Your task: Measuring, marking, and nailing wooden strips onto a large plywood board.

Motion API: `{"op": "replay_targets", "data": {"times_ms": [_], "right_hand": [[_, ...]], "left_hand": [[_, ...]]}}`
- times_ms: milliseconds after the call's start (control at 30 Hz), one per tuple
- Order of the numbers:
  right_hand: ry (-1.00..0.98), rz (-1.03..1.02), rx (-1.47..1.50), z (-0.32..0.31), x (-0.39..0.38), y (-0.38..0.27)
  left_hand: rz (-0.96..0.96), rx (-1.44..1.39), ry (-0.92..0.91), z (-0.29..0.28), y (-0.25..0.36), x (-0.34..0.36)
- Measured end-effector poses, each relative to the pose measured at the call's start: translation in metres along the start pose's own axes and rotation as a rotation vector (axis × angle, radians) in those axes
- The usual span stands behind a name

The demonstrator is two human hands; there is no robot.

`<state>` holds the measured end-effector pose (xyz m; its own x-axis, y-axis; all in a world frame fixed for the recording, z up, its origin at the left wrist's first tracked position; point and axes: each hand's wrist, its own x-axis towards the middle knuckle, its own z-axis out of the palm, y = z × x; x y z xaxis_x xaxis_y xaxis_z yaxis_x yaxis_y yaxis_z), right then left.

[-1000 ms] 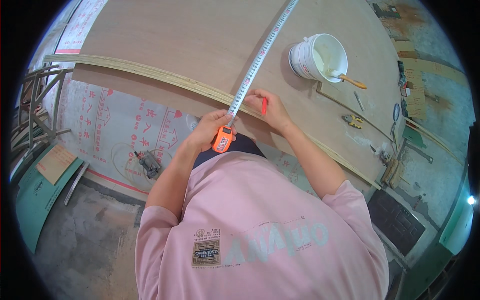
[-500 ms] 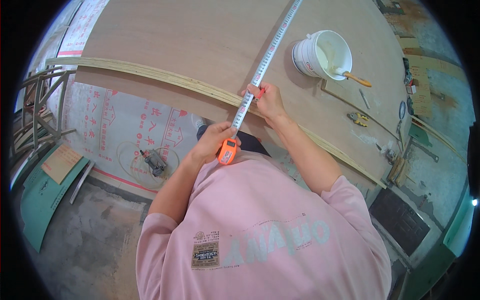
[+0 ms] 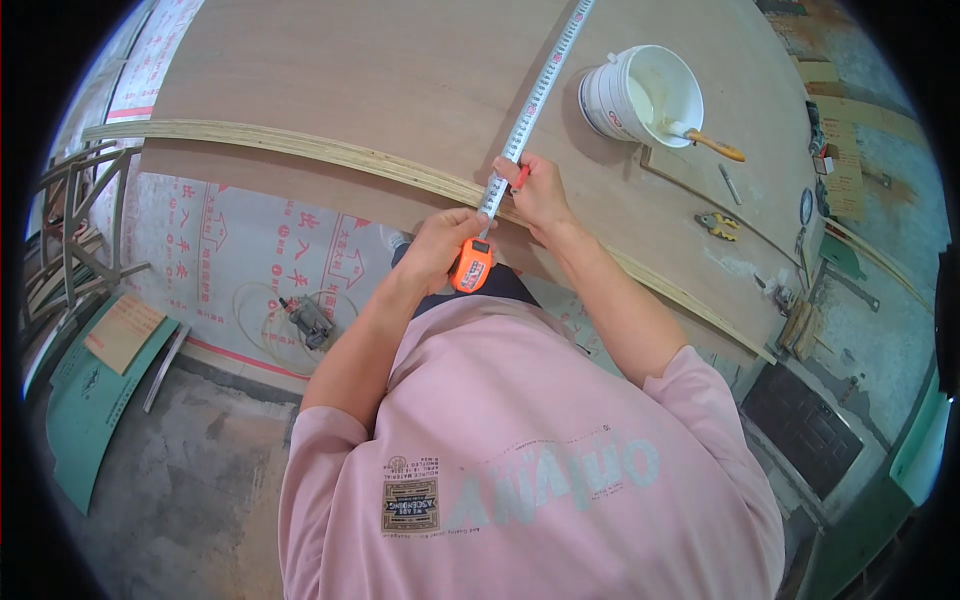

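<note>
An orange tape measure [image 3: 472,268] is gripped in my left hand [image 3: 440,245], just this side of the board's near edge. Its pale blade [image 3: 540,95] runs out over the large brown plywood sheet [image 3: 380,60] toward the far edge of the view. My right hand [image 3: 540,195] pinches the blade where it crosses the plywood edge strip [image 3: 300,148]. A small red object [image 3: 519,180], perhaps a pencil or marker, is also between those fingers; its kind is hard to make out.
On the sheet stand a white bucket [image 3: 597,100] with a brush [image 3: 715,144], yellow-handled pliers [image 3: 716,226] and a thin wooden strip [image 3: 690,187]. A grey device with a hose [image 3: 312,322] lies on printed floor film [image 3: 200,255]. Metal frames [image 3: 90,205] stand at left.
My left hand has moved up and slightly right with the tape case, closer to my right hand. Less blade shows between my hands. The right hand has shifted slightly upward.
</note>
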<state>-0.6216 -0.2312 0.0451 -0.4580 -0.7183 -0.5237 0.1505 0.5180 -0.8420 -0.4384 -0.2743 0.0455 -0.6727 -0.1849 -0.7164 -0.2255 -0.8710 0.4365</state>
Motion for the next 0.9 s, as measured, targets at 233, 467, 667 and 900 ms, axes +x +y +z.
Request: {"op": "replay_targets", "data": {"times_ms": [233, 467, 667, 900], "right_hand": [[-0.004, 0.081, 0.174, 0.002, -0.004, -0.014], [-0.040, 0.075, -0.002, -0.002, -0.009, -0.015], [-0.140, 0.107, 0.071, -0.009, -0.012, -0.019], [-0.229, 0.176, 0.077, -0.019, -0.005, -0.014]], "left_hand": [[-0.043, -0.109, -0.052, -0.021, -0.034, -0.035], [-0.036, -0.075, -0.025, -0.001, -0.011, -0.013], [-0.016, -0.105, -0.070, -0.001, -0.005, -0.009], [-0.065, -0.067, -0.082, 0.000, 0.000, -0.011]]}}
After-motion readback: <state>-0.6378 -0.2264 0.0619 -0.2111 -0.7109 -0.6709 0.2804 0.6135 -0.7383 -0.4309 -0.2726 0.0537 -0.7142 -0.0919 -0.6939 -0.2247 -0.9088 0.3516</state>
